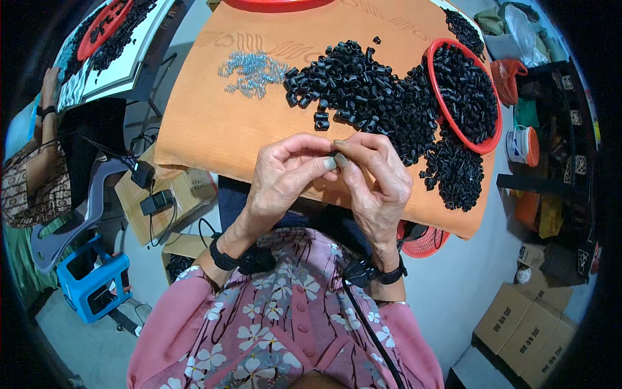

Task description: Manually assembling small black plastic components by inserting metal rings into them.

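Note:
My left hand [285, 172] and my right hand [376, 172] meet above the near edge of the orange-covered table [201, 129]. Thumbs and fingertips of both are pinched together around a small black plastic piece [334, 153], mostly hidden by the fingers. Just beyond them lies a wide pile of short black plastic tube-like pieces [363, 84]. Left of that pile is a small heap of shiny metal springs [254, 72]. On the right, a red-rimmed basket [433, 71] holds more small black parts, and another heap of smaller black parts [457, 175] spreads below it.
Another red container [278, 5] stands at the far edge. At left, a person's arm [48, 97] reaches to another table with black parts. A blue stool [94, 279] and a cardboard box [162, 201] are on the floor; more boxes [528, 330] sit at lower right.

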A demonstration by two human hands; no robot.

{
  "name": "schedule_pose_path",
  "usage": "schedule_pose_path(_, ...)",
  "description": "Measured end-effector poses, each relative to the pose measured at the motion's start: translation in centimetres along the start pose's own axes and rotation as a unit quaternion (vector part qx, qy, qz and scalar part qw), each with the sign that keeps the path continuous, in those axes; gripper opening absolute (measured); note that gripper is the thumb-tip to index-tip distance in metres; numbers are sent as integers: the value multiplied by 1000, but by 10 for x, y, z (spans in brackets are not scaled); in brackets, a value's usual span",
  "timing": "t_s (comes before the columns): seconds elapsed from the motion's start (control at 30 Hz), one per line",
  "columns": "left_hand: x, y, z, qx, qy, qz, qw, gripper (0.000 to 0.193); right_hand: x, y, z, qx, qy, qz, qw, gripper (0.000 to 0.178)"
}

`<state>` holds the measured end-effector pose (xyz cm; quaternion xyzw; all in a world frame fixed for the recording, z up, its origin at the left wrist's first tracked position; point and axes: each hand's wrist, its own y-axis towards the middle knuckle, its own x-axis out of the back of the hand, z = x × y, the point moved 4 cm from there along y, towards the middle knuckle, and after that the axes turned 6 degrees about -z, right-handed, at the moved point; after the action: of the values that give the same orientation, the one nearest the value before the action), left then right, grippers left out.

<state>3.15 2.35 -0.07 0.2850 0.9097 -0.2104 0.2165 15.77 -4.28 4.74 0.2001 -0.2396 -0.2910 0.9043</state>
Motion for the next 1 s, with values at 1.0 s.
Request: schedule_pose_path(1.0, 3, 2, -1, 13, 15, -21, 1000, 24, 1, -10, -18, -143, 33, -39, 988, 12)
